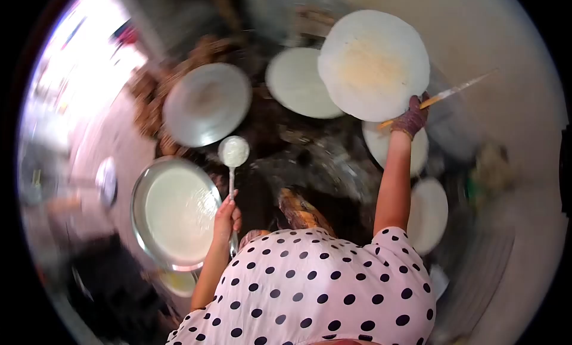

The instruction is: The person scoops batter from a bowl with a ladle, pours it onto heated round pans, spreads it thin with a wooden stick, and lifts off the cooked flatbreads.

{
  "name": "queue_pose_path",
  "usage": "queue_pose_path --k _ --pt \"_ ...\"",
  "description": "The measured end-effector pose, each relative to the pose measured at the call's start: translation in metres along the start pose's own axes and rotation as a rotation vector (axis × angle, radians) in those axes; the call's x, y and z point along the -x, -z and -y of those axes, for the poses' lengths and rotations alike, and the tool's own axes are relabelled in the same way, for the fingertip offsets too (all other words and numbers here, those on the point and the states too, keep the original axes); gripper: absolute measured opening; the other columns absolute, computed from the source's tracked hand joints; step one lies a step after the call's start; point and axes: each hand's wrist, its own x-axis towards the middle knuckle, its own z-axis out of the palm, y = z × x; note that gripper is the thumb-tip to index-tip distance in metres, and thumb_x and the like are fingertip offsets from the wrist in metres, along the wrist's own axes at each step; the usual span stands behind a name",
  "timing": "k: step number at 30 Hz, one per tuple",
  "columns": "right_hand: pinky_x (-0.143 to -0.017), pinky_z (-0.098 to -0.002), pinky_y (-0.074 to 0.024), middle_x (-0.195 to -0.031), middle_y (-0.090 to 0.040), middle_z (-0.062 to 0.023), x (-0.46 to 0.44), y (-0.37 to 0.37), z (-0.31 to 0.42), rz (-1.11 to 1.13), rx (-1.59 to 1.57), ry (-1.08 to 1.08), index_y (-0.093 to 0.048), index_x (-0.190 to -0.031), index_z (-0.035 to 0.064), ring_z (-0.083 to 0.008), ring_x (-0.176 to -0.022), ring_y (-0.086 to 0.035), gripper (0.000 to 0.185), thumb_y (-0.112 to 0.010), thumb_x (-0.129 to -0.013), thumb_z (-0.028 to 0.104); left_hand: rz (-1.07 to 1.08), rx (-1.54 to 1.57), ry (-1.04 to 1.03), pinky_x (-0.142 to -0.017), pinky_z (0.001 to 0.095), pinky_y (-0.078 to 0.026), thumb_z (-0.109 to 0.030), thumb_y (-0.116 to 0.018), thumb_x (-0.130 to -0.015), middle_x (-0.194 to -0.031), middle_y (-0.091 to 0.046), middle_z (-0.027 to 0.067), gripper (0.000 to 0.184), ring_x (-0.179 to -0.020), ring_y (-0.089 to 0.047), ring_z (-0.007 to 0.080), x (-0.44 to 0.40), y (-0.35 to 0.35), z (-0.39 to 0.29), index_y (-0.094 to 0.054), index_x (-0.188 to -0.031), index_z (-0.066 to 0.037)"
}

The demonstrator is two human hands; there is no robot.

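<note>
My left hand is closed round the handle of a metal ladle, whose bowl holds white batter. Below and left of it stands a wide metal basin full of the same white liquid. My right hand, in a purplish glove, grips a thin wooden stick with a pale blade and touches the lower right edge of a large round white flatbread. Whether the fingers also pinch the bread is unclear. A bare round metal plate lies above the ladle.
White discs lie on round plates at the top middle, under my right wrist and at the right. Brown husk-like material lines the upper left. A small bowl sits below the basin, near a dark object.
</note>
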Motion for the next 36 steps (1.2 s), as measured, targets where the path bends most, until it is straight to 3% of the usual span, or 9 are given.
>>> queue_pose_path --k 3,4,9,11,15,17,20,26,36 --pt "-0.088 -0.0387 -0.0468 -0.115 -0.056 -0.0122 -0.016 0.190 0.086 -0.336 0.160 0.142 -0.044 -0.131 0.0014 -0.0259 -0.100 -0.057 0.055 -0.057 -0.077 0.000 0.228 -0.137 0.123 -0.035 0.0224 -0.027 -0.027 -0.040 -0.100 -0.055 -0.034 -0.0033 0.040 -0.037 -0.032 0.0073 -0.015 -0.036 0.007 -0.040 -0.137 -0.012" --pt "-0.088 -0.0387 -0.0468 -0.115 -0.056 -0.0122 0.099 0.187 0.154 -0.403 0.190 0.263 -0.044 -0.131 0.0014 -0.0259 -0.100 -0.057 0.055 -0.057 -0.077 0.000 0.358 -0.119 0.149 -0.035 0.0224 -0.028 -0.026 -0.040 -0.099 -0.055 -0.035 -0.0033 0.040 -0.038 -0.032 0.0073 -0.001 0.055 0.004 -0.040 -0.137 -0.012" --pt "-0.083 -0.0379 -0.0494 -0.116 -0.057 -0.0116 0.271 0.462 0.356 -0.933 0.226 0.409 -0.049 -0.128 0.0015 -0.0259 -0.095 -0.060 0.049 -0.059 -0.080 0.005 0.694 -0.345 0.300 -0.036 0.0219 -0.032 -0.025 -0.039 -0.100 -0.058 -0.040 -0.0024 0.039 -0.039 -0.035 0.0070 0.059 -0.012 0.075 -0.042 -0.134 -0.008" --pt "-0.083 -0.0331 -0.0470 -0.116 -0.058 -0.0117 0.286 0.478 0.379 -1.137 0.386 0.414 -0.053 -0.126 0.0043 -0.0217 -0.093 -0.059 0.047 -0.060 -0.080 0.006 0.775 -0.413 0.404 -0.036 0.0217 -0.031 -0.022 -0.038 -0.100 -0.058 -0.039 -0.0031 0.037 -0.040 -0.035 0.0066 0.023 -0.068 0.079 -0.043 -0.133 -0.007" --pt "-0.084 -0.0341 -0.0475 -0.118 -0.058 -0.0130 0.455 0.628 0.459 -1.555 0.297 0.413 -0.053 -0.123 0.0022 -0.0239 -0.097 -0.059 0.041 -0.059 -0.083 0.010 0.919 -0.600 0.493 -0.037 0.0232 -0.030 -0.019 -0.038 -0.101 -0.058 -0.037 -0.0035 0.037 -0.040 -0.034 0.0068 0.112 -0.135 0.133 -0.041 -0.135 -0.008" --pt "-0.083 -0.0370 -0.0493 -0.118 -0.059 -0.0140 0.523 0.696 0.470 -1.642 -0.067 0.566 -0.049 -0.127 0.0025 -0.0266 -0.097 -0.060 0.046 -0.059 -0.084 0.014 0.973 -0.672 0.517 -0.037 0.0231 -0.030 -0.019 -0.038 -0.101 -0.058 -0.037 -0.0034 0.037 -0.040 -0.034 0.0068 0.152 -0.160 0.156 -0.040 -0.136 -0.008" --pt "-0.078 -0.0412 -0.0516 -0.117 -0.059 -0.0165 0.507 0.764 0.387 -1.871 0.084 0.341 -0.044 -0.132 0.0037 -0.0294 -0.095 -0.062 0.051 -0.057 -0.088 0.026 0.996 -0.682 0.629 -0.039 0.0233 -0.030 -0.020 -0.038 -0.101 -0.059 -0.037 -0.0035 0.038 -0.041 -0.034 0.0066 0.055 -0.191 0.180 -0.040 -0.137 -0.007" --pt "-0.079 -0.0420 -0.0515 -0.118 -0.059 -0.0157 0.593 0.902 0.347 -2.087 0.042 0.196 -0.045 -0.132 0.0071 -0.0297 -0.096 -0.062 0.050 -0.056 -0.088 0.028 0.980 -0.807 0.673 -0.039 0.0230 -0.030 -0.020 -0.037 -0.102 -0.061 -0.038 -0.0037 0.037 -0.042 -0.034 0.0056 0.188 -0.247 0.259 -0.040 -0.137 -0.008" --pt "-0.080 -0.0432 -0.0512 -0.120 -0.059 -0.0144 0.586 0.899 0.278 -2.297 0.347 -0.163 -0.047 -0.131 0.0128 -0.0304 -0.099 -0.061 0.048 -0.054 -0.088 0.031 0.962 -0.785 0.846 -0.035 0.0233 -0.034 -0.022 -0.035 -0.103 -0.061 -0.039 -0.0034 0.038 -0.039 -0.035 0.0060 0.249 -0.271 0.323 -0.037 -0.138 -0.008"
